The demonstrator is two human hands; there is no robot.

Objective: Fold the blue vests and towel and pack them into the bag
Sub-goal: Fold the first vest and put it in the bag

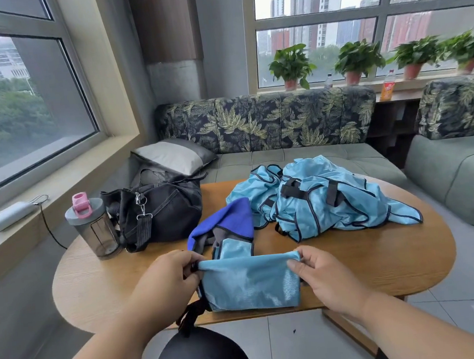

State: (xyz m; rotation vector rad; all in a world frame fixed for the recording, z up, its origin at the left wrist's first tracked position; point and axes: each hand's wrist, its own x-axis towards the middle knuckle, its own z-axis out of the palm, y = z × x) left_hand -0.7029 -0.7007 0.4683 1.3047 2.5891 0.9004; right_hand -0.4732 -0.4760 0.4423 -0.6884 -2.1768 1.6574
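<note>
A light blue vest (249,285) with black trim lies folded at the table's near edge. My left hand (167,278) pinches its upper left corner, and my right hand (323,275) pinches its upper right corner, holding the top fold taut. Just behind it lies a dark blue towel (230,217) with a grey patch. A crumpled pile of light blue vests (318,197) sits at the middle right of the table. The black duffel bag (158,213) stands at the back left, its top loosely open.
The wooden oval table (383,266) carries a grey water bottle (94,227) with a pink cap at the left. A leaf-print sofa (268,121) with a grey pillow (175,156) is behind. A white power bank (7,216) rests on the left sill.
</note>
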